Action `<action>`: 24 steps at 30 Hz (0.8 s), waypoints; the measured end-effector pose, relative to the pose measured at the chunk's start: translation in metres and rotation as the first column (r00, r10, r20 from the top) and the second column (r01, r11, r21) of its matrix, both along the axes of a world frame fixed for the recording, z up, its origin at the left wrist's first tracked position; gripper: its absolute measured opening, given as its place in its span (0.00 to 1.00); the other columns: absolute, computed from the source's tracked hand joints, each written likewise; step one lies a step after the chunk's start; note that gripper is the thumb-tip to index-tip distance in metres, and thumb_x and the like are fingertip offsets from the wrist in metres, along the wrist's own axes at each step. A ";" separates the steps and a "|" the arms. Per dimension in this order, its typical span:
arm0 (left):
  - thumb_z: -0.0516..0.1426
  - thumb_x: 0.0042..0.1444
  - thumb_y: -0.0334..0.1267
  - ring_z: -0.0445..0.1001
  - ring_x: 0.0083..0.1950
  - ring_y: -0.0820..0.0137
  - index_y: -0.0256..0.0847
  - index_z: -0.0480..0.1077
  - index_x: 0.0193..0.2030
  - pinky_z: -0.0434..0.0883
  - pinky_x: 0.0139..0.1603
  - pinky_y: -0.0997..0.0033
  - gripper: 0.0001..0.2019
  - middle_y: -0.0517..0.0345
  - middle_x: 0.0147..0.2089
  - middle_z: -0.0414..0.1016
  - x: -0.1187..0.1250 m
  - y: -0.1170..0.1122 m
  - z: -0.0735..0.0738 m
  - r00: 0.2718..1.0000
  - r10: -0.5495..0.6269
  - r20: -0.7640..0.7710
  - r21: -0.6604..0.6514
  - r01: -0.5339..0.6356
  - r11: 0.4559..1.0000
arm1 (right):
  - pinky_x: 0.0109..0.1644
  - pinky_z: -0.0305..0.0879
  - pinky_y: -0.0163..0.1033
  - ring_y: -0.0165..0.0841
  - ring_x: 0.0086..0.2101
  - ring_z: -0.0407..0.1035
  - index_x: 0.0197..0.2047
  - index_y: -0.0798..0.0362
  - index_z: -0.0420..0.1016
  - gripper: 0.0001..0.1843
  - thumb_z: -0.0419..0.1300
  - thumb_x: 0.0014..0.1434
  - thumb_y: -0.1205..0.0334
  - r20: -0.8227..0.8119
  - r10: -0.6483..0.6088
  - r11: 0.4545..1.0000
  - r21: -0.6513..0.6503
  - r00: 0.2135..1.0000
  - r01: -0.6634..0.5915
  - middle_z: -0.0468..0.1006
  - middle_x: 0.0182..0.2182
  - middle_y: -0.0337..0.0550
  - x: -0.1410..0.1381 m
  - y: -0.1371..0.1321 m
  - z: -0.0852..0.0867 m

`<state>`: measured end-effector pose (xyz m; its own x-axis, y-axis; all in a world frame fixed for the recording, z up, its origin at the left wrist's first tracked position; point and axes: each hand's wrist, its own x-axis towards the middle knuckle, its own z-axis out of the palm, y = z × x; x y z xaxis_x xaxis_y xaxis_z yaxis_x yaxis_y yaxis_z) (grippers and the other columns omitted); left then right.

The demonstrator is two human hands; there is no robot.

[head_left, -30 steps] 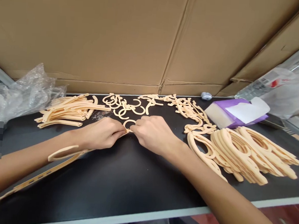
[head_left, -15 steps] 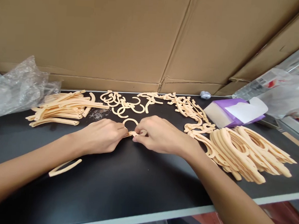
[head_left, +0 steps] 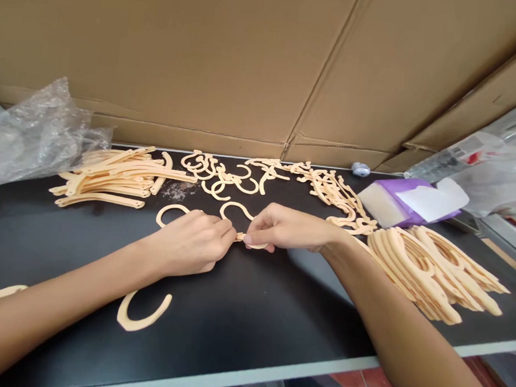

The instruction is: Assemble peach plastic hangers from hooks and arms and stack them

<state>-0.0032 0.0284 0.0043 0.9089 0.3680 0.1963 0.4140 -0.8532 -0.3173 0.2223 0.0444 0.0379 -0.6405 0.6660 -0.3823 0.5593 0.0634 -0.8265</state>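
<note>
My left hand is closed around a small beige plastic hanger part, mostly hidden by its fingers. My right hand pinches a curved beige hanger part between thumb and fingers. The pieces meet at a narrow joint between my fingertips, just above the black table. An open curved hook shows just behind the hands, and another rounded piece behind my left hand. Below my left forearm is a larger C-shaped piece. Whether these join the held parts I cannot tell.
Curved hanger arms are heaped at back left beside clear plastic wrap. Loose hooks and small parts lie along the back. Stacked hanger pieces and a purple tissue pack are at right. Cardboard stands behind.
Both hands have shifted slightly right in view and stay close together on the held parts. The C-shaped piece below my left forearm now shows more fully, as does a piece behind my left hand.
</note>
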 end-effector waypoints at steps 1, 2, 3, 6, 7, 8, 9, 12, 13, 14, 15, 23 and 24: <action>0.48 0.61 0.23 0.73 0.28 0.66 0.37 0.69 0.32 0.62 0.24 0.66 0.12 0.55 0.28 0.72 0.000 0.000 -0.001 1.000 0.004 0.017 -0.009 -0.004 1.000 | 0.32 0.57 0.35 0.28 0.27 0.62 0.26 0.57 0.75 0.15 0.64 0.57 0.53 -0.001 0.004 1.000 -0.009 1.000 -0.004 0.68 0.22 0.35 0.000 0.001 -0.001; 0.48 0.61 0.23 0.73 0.27 0.66 0.37 0.70 0.32 0.62 0.24 0.66 0.12 0.54 0.28 0.72 -0.001 -0.001 -0.002 0.999 0.014 0.034 -0.018 -0.013 1.000 | 0.33 0.59 0.35 0.28 0.27 0.63 0.28 0.57 0.76 0.16 0.64 0.56 0.52 -0.002 0.010 1.000 -0.009 1.000 -0.010 0.70 0.23 0.36 0.001 0.002 -0.001; 0.48 0.61 0.23 0.73 0.27 0.65 0.37 0.70 0.32 0.62 0.24 0.66 0.12 0.54 0.28 0.72 -0.001 -0.001 -0.003 0.998 0.028 0.048 -0.028 -0.026 0.999 | 0.33 0.60 0.35 0.28 0.28 0.63 0.29 0.57 0.77 0.17 0.65 0.56 0.51 -0.008 0.018 1.000 -0.008 1.000 -0.018 0.70 0.24 0.36 0.001 0.002 -0.002; 0.49 0.61 0.23 0.74 0.28 0.63 0.36 0.71 0.33 0.63 0.25 0.66 0.12 0.53 0.29 0.73 -0.001 -0.003 -0.005 0.996 0.065 0.069 -0.059 -0.060 0.996 | 0.32 0.60 0.35 0.27 0.27 0.64 0.31 0.58 0.79 0.19 0.64 0.58 0.48 -0.010 0.045 0.999 -0.012 0.999 -0.045 0.71 0.24 0.36 0.001 0.002 -0.001; 0.49 0.61 0.24 0.74 0.28 0.63 0.36 0.71 0.34 0.64 0.25 0.66 0.12 0.53 0.29 0.73 0.000 -0.003 -0.005 0.995 0.073 0.071 -0.071 -0.068 0.995 | 0.32 0.59 0.35 0.27 0.27 0.63 0.31 0.57 0.79 0.19 0.63 0.59 0.48 0.015 0.045 0.999 0.006 0.999 -0.045 0.71 0.24 0.36 0.001 0.001 -0.001; 0.49 0.61 0.24 0.74 0.28 0.63 0.36 0.72 0.34 0.64 0.25 0.66 0.11 0.52 0.29 0.73 0.000 -0.003 -0.005 0.994 0.078 0.072 -0.084 -0.072 0.994 | 0.31 0.58 0.35 0.28 0.26 0.63 0.31 0.57 0.79 0.19 0.62 0.59 0.48 0.054 0.040 0.998 0.039 0.998 -0.042 0.71 0.23 0.36 0.001 0.000 0.001; 0.50 0.62 0.25 0.74 0.28 0.63 0.36 0.72 0.33 0.64 0.25 0.66 0.11 0.52 0.29 0.73 0.001 -0.003 -0.005 0.994 0.084 0.074 -0.097 -0.077 0.992 | 0.31 0.57 0.35 0.28 0.26 0.63 0.30 0.57 0.79 0.19 0.61 0.60 0.49 0.100 0.029 0.996 0.081 0.995 -0.037 0.71 0.23 0.36 0.000 -0.002 0.002; 0.52 0.61 0.26 0.73 0.27 0.64 0.36 0.72 0.33 0.64 0.25 0.67 0.09 0.53 0.29 0.73 0.003 -0.003 -0.005 0.992 0.092 0.085 -0.117 -0.081 0.990 | 0.30 0.56 0.35 0.28 0.26 0.62 0.29 0.55 0.79 0.18 0.60 0.60 0.49 0.200 -0.014 0.984 0.174 0.980 -0.021 0.70 0.22 0.36 -0.002 -0.007 0.006; 0.52 0.61 0.26 0.73 0.27 0.64 0.36 0.71 0.32 0.64 0.24 0.67 0.09 0.53 0.30 0.73 0.003 -0.004 -0.005 0.992 0.094 0.087 -0.116 -0.084 0.990 | 0.29 0.55 0.35 0.28 0.25 0.61 0.28 0.55 0.79 0.19 0.59 0.60 0.49 0.212 -0.021 0.981 0.191 0.977 -0.020 0.69 0.21 0.35 -0.003 -0.008 0.006; 0.52 0.61 0.26 0.72 0.26 0.65 0.36 0.71 0.32 0.63 0.24 0.67 0.10 0.53 0.29 0.73 0.004 -0.004 -0.005 0.991 0.096 0.090 -0.109 -0.086 0.990 | 0.28 0.54 0.35 0.27 0.25 0.59 0.28 0.55 0.78 0.19 0.59 0.60 0.49 0.219 -0.023 0.978 0.205 0.975 -0.023 0.67 0.21 0.34 -0.003 -0.008 0.006; 0.51 0.62 0.26 0.72 0.26 0.66 0.37 0.71 0.32 0.63 0.24 0.67 0.10 0.53 0.29 0.73 0.004 -0.004 -0.005 0.991 0.098 0.092 -0.099 -0.089 0.991 | 0.28 0.52 0.35 0.27 0.24 0.57 0.27 0.55 0.78 0.19 0.59 0.60 0.50 0.223 -0.024 0.974 0.223 0.975 -0.027 0.65 0.20 0.33 -0.004 -0.008 0.006; 0.49 0.62 0.25 0.73 0.27 0.66 0.34 0.74 0.36 0.66 0.25 0.68 0.12 0.52 0.30 0.74 0.000 0.001 -0.005 0.989 0.132 0.072 -0.122 -0.123 0.985 | 0.27 0.55 0.35 0.27 0.24 0.60 0.28 0.56 0.80 0.16 0.65 0.57 0.50 -0.016 0.035 0.997 0.076 0.999 -0.034 0.71 0.21 0.36 -0.001 -0.016 0.027; 0.49 0.62 0.25 0.73 0.27 0.66 0.34 0.75 0.38 0.66 0.25 0.68 0.13 0.52 0.31 0.75 -0.001 0.002 -0.005 0.988 0.137 0.072 -0.131 -0.127 0.983 | 0.27 0.55 0.35 0.27 0.24 0.61 0.28 0.55 0.80 0.16 0.65 0.57 0.50 -0.029 0.022 0.995 0.095 0.999 -0.019 0.72 0.21 0.36 -0.001 -0.018 0.030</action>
